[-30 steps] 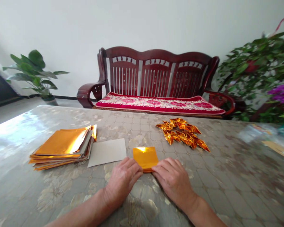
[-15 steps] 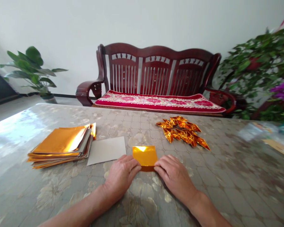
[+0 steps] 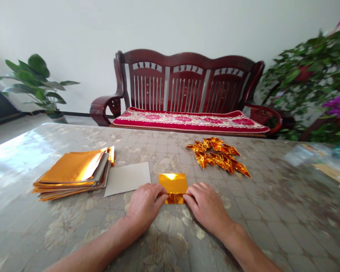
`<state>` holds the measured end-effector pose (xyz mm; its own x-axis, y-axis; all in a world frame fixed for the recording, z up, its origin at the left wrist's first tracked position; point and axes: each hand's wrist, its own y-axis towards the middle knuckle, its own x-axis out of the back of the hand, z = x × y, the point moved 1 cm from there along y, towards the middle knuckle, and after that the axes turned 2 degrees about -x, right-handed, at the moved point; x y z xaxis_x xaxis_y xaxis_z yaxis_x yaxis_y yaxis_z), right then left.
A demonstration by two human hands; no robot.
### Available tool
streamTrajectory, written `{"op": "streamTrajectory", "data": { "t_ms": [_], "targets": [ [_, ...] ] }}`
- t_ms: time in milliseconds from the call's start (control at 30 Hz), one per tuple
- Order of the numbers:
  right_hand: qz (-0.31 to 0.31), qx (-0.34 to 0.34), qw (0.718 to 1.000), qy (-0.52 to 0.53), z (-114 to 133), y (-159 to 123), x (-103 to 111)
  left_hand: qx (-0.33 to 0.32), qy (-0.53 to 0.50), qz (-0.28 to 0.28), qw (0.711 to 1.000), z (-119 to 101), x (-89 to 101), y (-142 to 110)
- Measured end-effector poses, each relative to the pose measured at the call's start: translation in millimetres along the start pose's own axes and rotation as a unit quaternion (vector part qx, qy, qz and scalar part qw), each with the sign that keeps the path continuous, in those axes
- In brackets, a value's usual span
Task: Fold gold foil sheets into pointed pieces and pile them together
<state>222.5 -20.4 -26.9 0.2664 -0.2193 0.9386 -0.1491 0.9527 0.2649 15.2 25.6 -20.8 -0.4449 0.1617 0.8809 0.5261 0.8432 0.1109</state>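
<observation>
A shiny gold foil paper (image 3: 173, 183) lies in front of me, its near edge folded up into a band. My left hand (image 3: 146, 201) pinches the left end of that fold between thumb and fingers. At the right end, my right hand (image 3: 205, 202) grips the fold in the same way. A grey-backed sheet (image 3: 128, 178) lies flat just beyond my left hand. Left of it rises a stack of gold foil papers (image 3: 72, 168), some with grey sides showing. Beyond my right hand sits a cluster of folded gold paper pieces (image 3: 218, 154) with pointed ends.
The table (image 3: 268, 204) has a patterned, glossy cover. Clear plastic bags (image 3: 308, 154) and a brown card piece (image 3: 328, 172) lie at its right side. A wooden bench (image 3: 187, 83) with a red cushion (image 3: 187, 120) stands behind, between potted plants (image 3: 39, 83).
Both hands have stayed at the fold's ends, fingertips shifting slightly. The near fold now stands up more, showing a wrinkled, shiny gold band. The view has moved a little.
</observation>
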Motion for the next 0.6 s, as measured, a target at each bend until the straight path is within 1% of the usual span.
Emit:
{"op": "streamTrajectory", "data": {
  "t_ms": [133,400,600],
  "targets": [
    [0.007,-0.01,1.0,-0.02,1.1,2.3,-1.4,0.009,0.008,-0.005,1.0,-0.9,-0.3,-0.3],
    [-0.019,-0.009,0.999,-0.045,1.5,3.8,-4.1,0.005,0.056,0.008,0.998,-4.4,0.3,1.0],
    [-0.008,-0.032,0.998,-0.048,3.1,4.7,-3.6,0.004,0.067,0.015,0.998,-6.1,-1.5,-0.2]
  ]
}}
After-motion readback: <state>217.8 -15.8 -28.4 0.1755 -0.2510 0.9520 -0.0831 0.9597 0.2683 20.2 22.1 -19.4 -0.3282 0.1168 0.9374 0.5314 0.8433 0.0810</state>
